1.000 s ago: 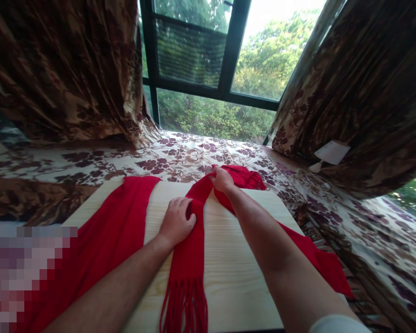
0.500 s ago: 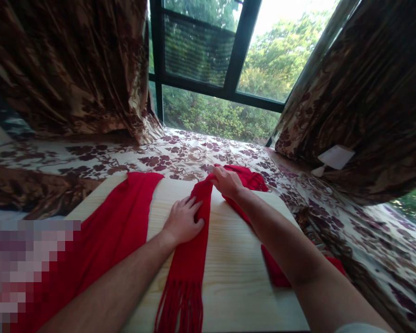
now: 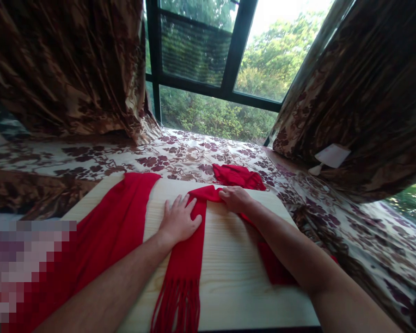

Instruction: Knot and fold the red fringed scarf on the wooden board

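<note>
1. Your red scarf (image 3: pixel 189 249) lies on the table under your left hand, running back towards you and ending in a long fringe (image 3: pixel 178 300) beside your left forearm.
2. Your left hand (image 3: pixel 180 219) is spread flat, its fingers and thumb on the scarf, pressing rather than gripping.
3. Your right hand (image 3: pixel 236 200) is closed on the scarf at its far end, where the strip bends sideways — just right of your left fingertips.
4. Under your right forearm you have blurred red cloth (image 3: pixel 275 268); your arm hides whether it joins the scarf.
5. The pale wooden table (image 3: pixel 235 277) shows between your 2 forearms.
6. Left of your left hand, a wide red cloth (image 3: pixel 125 222) drapes across the table.
7. Just beyond your right hand sits a crumpled red bundle (image 3: pixel 237 175) — on a floral cover (image 3: pixel 190 143).
8. Farther past both hands stand 2 curtains (image 3: pixel 72 69) and a window (image 3: pixel 194 83); a white lamp (image 3: pixel 331 156) is off to your right hand's right.
</note>
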### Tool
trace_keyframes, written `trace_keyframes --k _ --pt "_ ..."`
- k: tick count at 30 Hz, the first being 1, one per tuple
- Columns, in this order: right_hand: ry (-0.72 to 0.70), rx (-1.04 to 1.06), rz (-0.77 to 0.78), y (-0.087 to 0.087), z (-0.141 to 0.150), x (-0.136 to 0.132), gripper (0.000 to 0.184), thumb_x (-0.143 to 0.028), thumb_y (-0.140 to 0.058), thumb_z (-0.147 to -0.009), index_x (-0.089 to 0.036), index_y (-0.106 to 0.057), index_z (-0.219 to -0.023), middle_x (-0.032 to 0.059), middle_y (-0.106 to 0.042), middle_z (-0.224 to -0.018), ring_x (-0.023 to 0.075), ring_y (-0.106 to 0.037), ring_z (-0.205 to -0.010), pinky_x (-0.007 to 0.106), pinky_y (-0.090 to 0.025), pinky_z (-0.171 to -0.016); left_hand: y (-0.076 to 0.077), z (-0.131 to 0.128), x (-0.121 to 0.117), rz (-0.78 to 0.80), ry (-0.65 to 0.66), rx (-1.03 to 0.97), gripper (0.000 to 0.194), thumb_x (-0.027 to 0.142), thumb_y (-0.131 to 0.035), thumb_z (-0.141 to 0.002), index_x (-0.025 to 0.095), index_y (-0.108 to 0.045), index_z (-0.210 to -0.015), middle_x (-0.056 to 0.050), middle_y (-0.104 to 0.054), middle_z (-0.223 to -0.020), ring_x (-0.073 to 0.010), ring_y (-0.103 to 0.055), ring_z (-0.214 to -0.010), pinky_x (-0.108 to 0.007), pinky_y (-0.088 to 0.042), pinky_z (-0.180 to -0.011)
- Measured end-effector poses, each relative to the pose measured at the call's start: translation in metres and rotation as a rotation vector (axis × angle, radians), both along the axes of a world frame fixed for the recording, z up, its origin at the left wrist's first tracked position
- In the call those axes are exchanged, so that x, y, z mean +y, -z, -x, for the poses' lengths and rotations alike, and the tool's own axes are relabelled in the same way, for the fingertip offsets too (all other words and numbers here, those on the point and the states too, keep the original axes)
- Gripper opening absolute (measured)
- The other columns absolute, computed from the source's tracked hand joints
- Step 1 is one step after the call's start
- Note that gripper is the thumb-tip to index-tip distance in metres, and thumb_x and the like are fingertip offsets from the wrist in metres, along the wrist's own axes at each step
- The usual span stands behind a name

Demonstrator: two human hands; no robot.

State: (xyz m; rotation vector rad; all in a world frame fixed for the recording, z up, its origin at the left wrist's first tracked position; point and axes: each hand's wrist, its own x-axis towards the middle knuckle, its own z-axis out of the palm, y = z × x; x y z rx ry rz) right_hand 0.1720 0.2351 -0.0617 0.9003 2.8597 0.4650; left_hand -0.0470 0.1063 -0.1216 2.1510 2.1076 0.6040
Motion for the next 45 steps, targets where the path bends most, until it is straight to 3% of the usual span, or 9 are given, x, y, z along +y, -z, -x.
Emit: trace_keyframes --k 6,9,13,29,34,38,41,45 --pt "0.0 0.004 0.043 0.0 -0.01 0.0 0.022 -0.025 -0.054 -0.089 -0.017 -0.067 -0.105 0.0141 -0.069 -0.105 0.0244 -0.065 -0.093 0.032 -0.042 -0.074 -0.004 -0.003 -0.003 -0.024 -0.008 0.008 0.061 0.047 -0.048 -0.09 0.022 -0.053 -0.146 -0.013 -0.04 -0.158 -0.0374 -0.031 -0.147 -0.067 -0.011 -0.118" --pt "-0.009 0.009 0.034 0.001 -0.011 0.0 0.022 -0.023 -0.052 -0.091 -0.017 -0.067 -0.106 0.0148 -0.069 -0.105 0.0247 -0.064 -0.094 0.032 -0.043 -0.075 -0.007 -0.004 -0.005 -0.056 0.092 0.021 0.057 0.036 -0.045 -0.092 0.023 -0.051 -0.147 -0.009 -0.037 -0.16 -0.0316 -0.024 -0.151 -0.062 -0.005 -0.122" --pt "-0.022 -0.008 0.007 0.003 -0.01 0.0 0.023 -0.02 -0.046 -0.096 -0.016 -0.066 -0.105 0.0146 -0.068 -0.103 0.0237 -0.064 -0.093 0.031 -0.043 -0.076 -0.007 -0.002 -0.003 0.019 0.202 -0.013 0.06 0.031 -0.038 -0.094 0.02 -0.043 -0.153 -0.007 -0.037 -0.16 -0.0266 -0.028 -0.15 -0.058 -0.012 -0.122" --pt "0.099 -0.012 -0.109 0.016 0.005 0.004 0.03 -0.016 -0.037 -0.098 -0.016 -0.064 -0.11 0.0192 -0.065 -0.109 0.0294 -0.059 -0.099 0.039 -0.042 -0.081 -0.007 -0.003 -0.007 0.052 0.101 0.023 0.063 0.035 -0.041 -0.092 0.017 -0.044 -0.152 -0.013 -0.037 -0.159 -0.0309 -0.03 -0.15 -0.06 -0.016 -0.121" --pt "0.092 0.119 -0.061 0.011 -0.001 0.005 0.025 -0.013 -0.051 -0.09 -0.016 -0.064 -0.111 0.0158 -0.066 -0.11 0.0274 -0.058 -0.102 0.038 -0.041 -0.088 -0.008 0.0 -0.007 0.061 0.097 0.063 0.063 0.036 -0.04 -0.092 0.016 -0.043 -0.152 -0.011 -0.035 -0.16 -0.0288 -0.027 -0.151 -0.058 -0.018 -0.122" --pt "0.081 0.344 0.026 0.001 -0.02 0.013 0.045 -0.02 -0.068 -0.079 -0.02 -0.061 -0.124 0.0118 -0.061 -0.129 0.0275 -0.054 -0.117 0.038 -0.041 -0.097 -0.007 0.001 -0.008 0.054 0.096 0.084 0.062 0.036 -0.039 -0.093 0.017 -0.044 -0.152 -0.009 -0.036 -0.16 -0.028 -0.028 -0.151 -0.058 -0.019 -0.122" --pt "0.216 0.451 0.132 -0.005 -0.04 0.026 0.058 -0.028 -0.076 -0.073 -0.022 -0.06 -0.129 0.0102 -0.06 -0.133 0.0271 -0.056 -0.116 0.034 -0.046 -0.094 -0.006 0.001 -0.008 0.025 0.099 0.074 0.06 0.035 -0.041 -0.093 0.016 -0.047 -0.149 -0.011 -0.038 -0.159 -0.0293 -0.031 -0.149 -0.059 -0.022 -0.121" --pt "0.618 0.381 0.363 -0.004 -0.07 0.042 0.041 -0.039 -0.077 -0.075 -0.017 -0.069 -0.109 0.0093 -0.072 -0.103 0.0226 -0.066 -0.088 0.027 -0.049 -0.071 -0.005 0.006 -0.007 -0.147 0.094 0.005 0.054 0.033 -0.046 -0.091 0.014 -0.053 -0.142 -0.014 -0.046 -0.154 -0.0286 -0.04 -0.144 -0.05 -0.03 -0.121"
